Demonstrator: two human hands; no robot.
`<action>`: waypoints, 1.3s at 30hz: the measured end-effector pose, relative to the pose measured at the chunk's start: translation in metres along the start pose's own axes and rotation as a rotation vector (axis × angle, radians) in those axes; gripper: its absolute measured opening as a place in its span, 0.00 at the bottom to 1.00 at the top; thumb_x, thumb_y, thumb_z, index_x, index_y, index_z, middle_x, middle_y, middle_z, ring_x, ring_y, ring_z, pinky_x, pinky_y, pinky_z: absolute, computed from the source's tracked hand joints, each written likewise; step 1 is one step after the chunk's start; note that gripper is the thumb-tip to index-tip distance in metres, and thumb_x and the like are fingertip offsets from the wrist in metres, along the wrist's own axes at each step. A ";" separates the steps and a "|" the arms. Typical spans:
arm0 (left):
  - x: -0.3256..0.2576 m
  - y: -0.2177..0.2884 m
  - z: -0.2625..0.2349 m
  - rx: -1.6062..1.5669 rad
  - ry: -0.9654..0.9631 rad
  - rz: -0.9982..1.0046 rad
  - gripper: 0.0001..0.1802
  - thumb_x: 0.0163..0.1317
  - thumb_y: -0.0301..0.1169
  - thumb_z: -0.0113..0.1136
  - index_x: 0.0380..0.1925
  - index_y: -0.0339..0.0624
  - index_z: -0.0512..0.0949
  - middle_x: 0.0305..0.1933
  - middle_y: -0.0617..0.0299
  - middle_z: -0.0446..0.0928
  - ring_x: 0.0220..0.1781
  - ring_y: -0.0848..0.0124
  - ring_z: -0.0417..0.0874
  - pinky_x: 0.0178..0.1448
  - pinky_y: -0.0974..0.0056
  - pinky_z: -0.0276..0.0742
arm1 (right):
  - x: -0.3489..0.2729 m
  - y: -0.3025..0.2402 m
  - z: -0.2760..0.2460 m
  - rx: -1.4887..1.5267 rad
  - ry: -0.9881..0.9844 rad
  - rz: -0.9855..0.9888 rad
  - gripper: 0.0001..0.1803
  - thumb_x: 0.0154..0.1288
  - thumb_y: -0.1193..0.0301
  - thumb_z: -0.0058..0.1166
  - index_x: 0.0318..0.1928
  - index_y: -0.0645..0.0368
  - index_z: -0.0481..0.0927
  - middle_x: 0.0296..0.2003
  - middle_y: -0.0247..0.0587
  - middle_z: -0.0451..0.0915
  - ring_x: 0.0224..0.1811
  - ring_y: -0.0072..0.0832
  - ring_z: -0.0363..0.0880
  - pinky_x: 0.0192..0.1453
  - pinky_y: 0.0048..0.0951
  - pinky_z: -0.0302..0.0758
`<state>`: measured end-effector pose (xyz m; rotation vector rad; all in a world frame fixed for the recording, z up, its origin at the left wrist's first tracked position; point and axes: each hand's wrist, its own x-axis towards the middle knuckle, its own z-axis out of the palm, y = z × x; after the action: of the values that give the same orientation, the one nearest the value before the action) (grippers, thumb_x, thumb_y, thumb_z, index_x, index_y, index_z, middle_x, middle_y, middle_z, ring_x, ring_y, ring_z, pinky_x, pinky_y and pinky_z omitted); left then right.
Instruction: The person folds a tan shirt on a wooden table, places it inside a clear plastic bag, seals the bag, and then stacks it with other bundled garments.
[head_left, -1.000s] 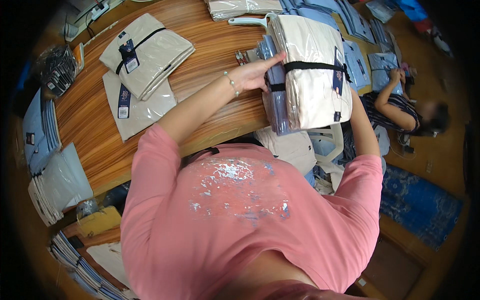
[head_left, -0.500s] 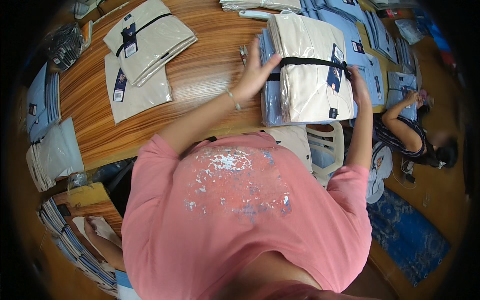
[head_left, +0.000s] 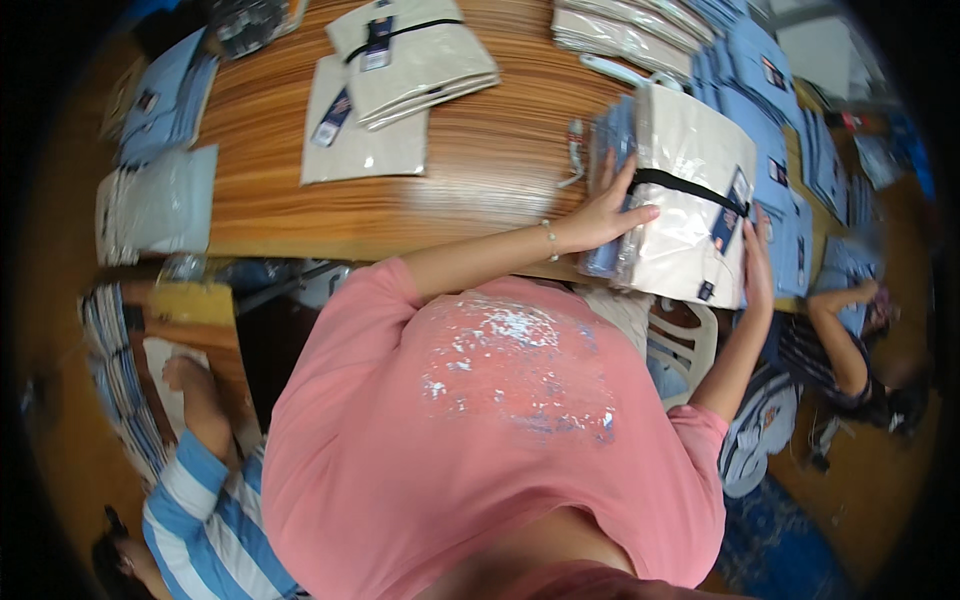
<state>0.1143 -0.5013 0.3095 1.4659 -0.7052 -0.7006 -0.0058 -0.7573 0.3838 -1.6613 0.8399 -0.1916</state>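
Observation:
At the right end of the wooden table, a strapped stack of cream folded garments (head_left: 682, 150) in clear plastic lies over blue folded garments (head_left: 606, 140). A black strap (head_left: 678, 181) runs across it, with a dark tag (head_left: 731, 212) near its right side. Along the stack's left side my left hand (head_left: 605, 213) presses, its thumb resting on the cream top. My right hand (head_left: 758, 262) holds the opposite side by the strap's end, fingers partly hidden. Between them the stack is gripped. Whether it touches the table is unclear.
Another strapped cream bundle (head_left: 425, 72) lies on the wooden table (head_left: 270, 130) over a flat cream package (head_left: 380, 150). Blue garment piles (head_left: 765, 130) stand at the right, cream packages (head_left: 630, 35) farther back. A white chair (head_left: 703, 345) is below. Co-workers sit at lower left (head_left: 195, 500) and right (head_left: 835, 340).
The whole view has swung, so the table and its piles appear farther right. Both hands keep hold of the stack; my left thumb now lies farther over its cream top.

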 end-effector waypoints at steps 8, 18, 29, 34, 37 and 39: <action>-0.005 -0.036 -0.016 -0.272 0.247 -0.050 0.46 0.64 0.60 0.34 0.67 0.35 0.40 0.72 0.44 0.36 0.74 0.53 0.34 0.73 0.56 0.33 | -0.005 -0.012 0.006 0.083 0.070 -0.028 0.34 0.66 0.48 0.44 0.64 0.58 0.61 0.58 0.45 0.68 0.55 0.30 0.70 0.55 0.27 0.68; -0.002 -0.018 0.038 -0.142 0.209 -0.351 0.53 0.59 0.68 0.28 0.67 0.35 0.30 0.71 0.36 0.27 0.73 0.48 0.26 0.73 0.53 0.29 | 0.019 0.039 -0.018 0.412 -0.187 0.339 0.29 0.66 0.50 0.46 0.55 0.61 0.70 0.49 0.43 0.76 0.44 0.29 0.79 0.48 0.29 0.77; -0.003 -0.022 0.006 -0.069 0.169 -0.168 0.51 0.60 0.65 0.32 0.67 0.39 0.29 0.72 0.43 0.27 0.74 0.52 0.25 0.73 0.50 0.27 | 0.036 0.043 -0.035 0.172 -0.198 0.116 0.32 0.68 0.47 0.37 0.63 0.56 0.62 0.58 0.45 0.68 0.58 0.32 0.69 0.59 0.31 0.66; -0.036 -0.020 -0.136 0.800 0.722 0.219 0.46 0.59 0.51 0.54 0.66 0.34 0.46 0.71 0.39 0.38 0.73 0.48 0.36 0.73 0.50 0.33 | -0.028 -0.030 -0.031 -0.005 0.352 -0.423 0.32 0.68 0.51 0.38 0.65 0.58 0.57 0.60 0.50 0.65 0.60 0.36 0.65 0.60 0.39 0.61; -0.065 -0.055 -0.241 0.829 1.166 0.179 0.43 0.54 0.35 0.61 0.64 0.31 0.49 0.68 0.38 0.47 0.71 0.47 0.44 0.72 0.50 0.39 | -0.113 -0.084 0.045 0.254 0.287 -0.882 0.35 0.65 0.49 0.39 0.59 0.67 0.61 0.51 0.53 0.70 0.50 0.38 0.71 0.52 0.38 0.67; -0.080 -0.044 -0.285 0.381 1.297 0.047 0.41 0.54 0.36 0.60 0.62 0.28 0.51 0.65 0.37 0.51 0.69 0.48 0.50 0.71 0.54 0.45 | -0.120 -0.063 0.078 0.363 -0.342 -1.069 0.38 0.62 0.45 0.41 0.57 0.69 0.64 0.47 0.54 0.73 0.45 0.41 0.74 0.51 0.42 0.69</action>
<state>0.2885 -0.2609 0.2685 1.8489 0.1682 0.5017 -0.0238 -0.6201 0.4560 -1.5741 -0.3880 -0.7190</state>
